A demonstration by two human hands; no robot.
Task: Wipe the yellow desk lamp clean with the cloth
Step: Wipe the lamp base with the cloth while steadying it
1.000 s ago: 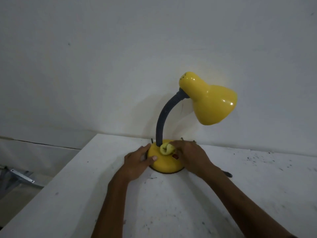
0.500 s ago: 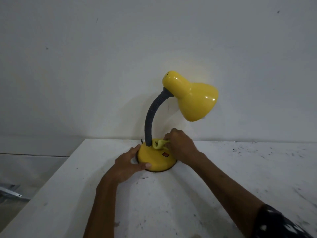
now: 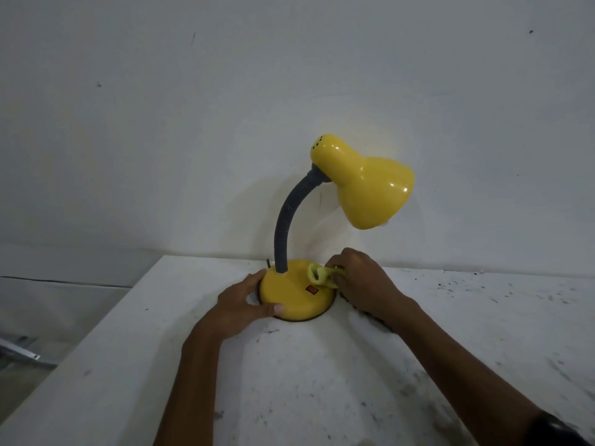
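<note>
The right hand (image 3: 363,284) pinches a bunched yellow-green cloth (image 3: 318,276) against the right top of the lamp base (image 3: 294,296). The left hand (image 3: 241,304) is spread around the base's left rim, thumb on its front edge. The yellow desk lamp (image 3: 363,185) stands on a speckled white table (image 3: 322,381) against the wall (image 3: 193,123). The right fingertips are hidden behind the cloth.

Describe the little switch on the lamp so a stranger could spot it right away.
Start at the yellow desk lamp standing on the white table by the wall. On its round base, between the two hands, sits the switch: a small red-orange rectangle, the only non-yellow patch there.
</note>
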